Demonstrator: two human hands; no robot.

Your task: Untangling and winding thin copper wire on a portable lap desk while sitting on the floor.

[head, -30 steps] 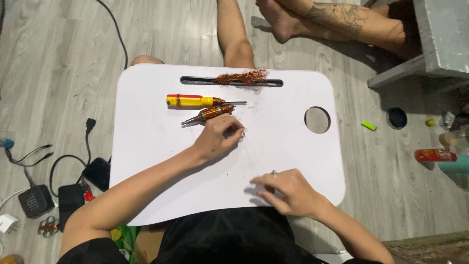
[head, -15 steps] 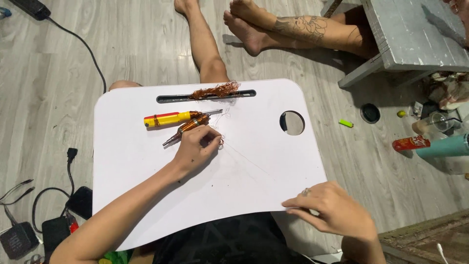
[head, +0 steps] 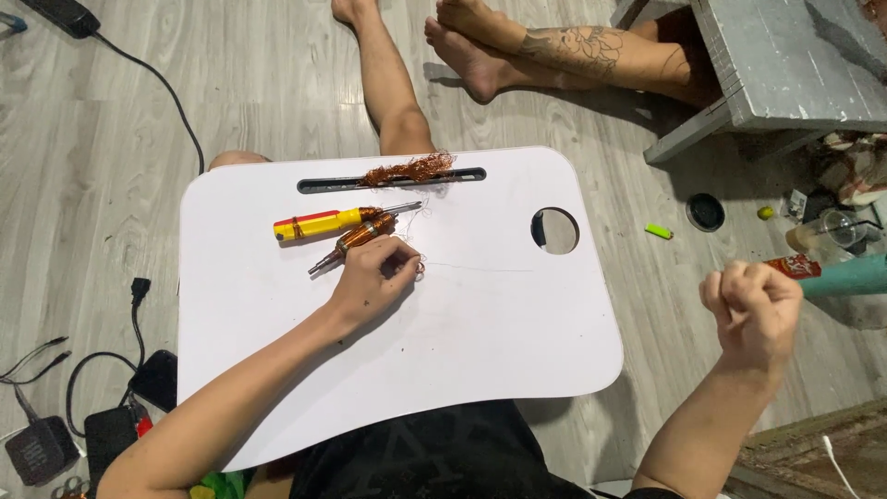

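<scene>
Small motor armature wound with copper-coloured wire, on a thin steel shaft (head: 356, 238), lies tilted on the white rounded-corner lap tray (head: 480, 342), upper left of centre, just below a yellow-handled screwdriver with a red end (head: 323, 223); the two touch or nearly touch at the armature's upper end. Left hand (head: 374, 277) rests on the tray with fingers curled against the armature's right end; whether it grips the armature or only pins the wire, cannot tell. A very fine wire strand (head: 480, 269) runs right from this hand across the tray. Right hand (head: 750, 308) is raised off the tray's right edge, closed into a fist; the strand is too thin to confirm inside it. One tangle of loose copper wire (head: 407, 170) sits on the tray's dark slot. Tray has one round hole (head: 555, 231). Floor is grey wood-look plank (head: 139, 185). Another person's bare feet (head: 480, 51), two, at top beside a grey wooden bench (head: 785, 74). Count: one armature, one screwdriver, one tangle, one small green object (head: 659, 231) on the floor.
</scene>
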